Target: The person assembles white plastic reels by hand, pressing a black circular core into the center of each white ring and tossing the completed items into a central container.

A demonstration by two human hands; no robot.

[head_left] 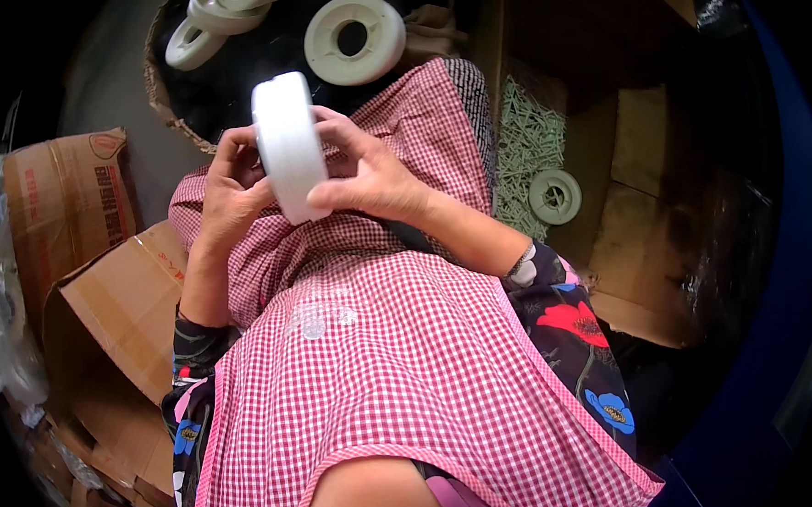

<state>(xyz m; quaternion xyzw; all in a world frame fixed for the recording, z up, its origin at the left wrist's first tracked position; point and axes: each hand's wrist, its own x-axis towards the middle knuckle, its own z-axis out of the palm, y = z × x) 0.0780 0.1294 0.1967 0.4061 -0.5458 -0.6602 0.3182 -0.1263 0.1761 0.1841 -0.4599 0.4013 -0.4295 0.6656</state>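
A white round plastic spool [288, 144] stands on edge over my lap, gripped by both hands. My left hand [232, 194] holds its left side with fingers curled behind it. On the right side my right hand [366, 173] presses thumb and fingers against the rim and face. Under the hands lies my red-and-white checked apron [392, 345].
Several more white spools [353, 38] lie in a dark basket [158, 84] ahead. A cardboard box [636, 165] at right holds pale green small pieces [527, 140] and one spool [554, 196]. Opened cardboard boxes [102, 274] sit at left.
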